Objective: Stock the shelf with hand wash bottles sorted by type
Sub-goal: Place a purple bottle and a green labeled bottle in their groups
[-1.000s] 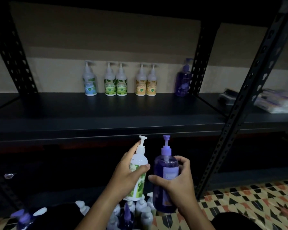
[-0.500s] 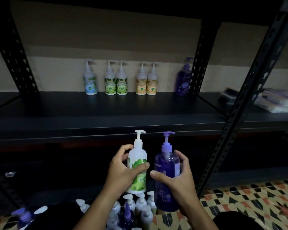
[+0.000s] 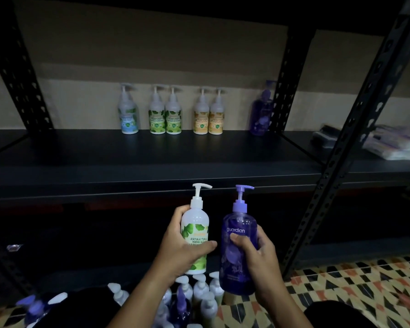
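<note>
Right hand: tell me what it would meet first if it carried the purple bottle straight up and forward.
Probably the shelf's front edge. The right hand has its grip on the purple bottle, whose pump sits level with that edge; depth is unclear, so it might clear it and pass onto the shelf.

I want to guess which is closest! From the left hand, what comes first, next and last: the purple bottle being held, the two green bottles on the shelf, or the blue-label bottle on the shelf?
From the left hand:
1. Purple bottle, right beside it, in the right hand.
2. Green-label pair, at the back of the shelf.
3. Blue-label bottle, just left of that pair; nearly a tie with it.
</note>
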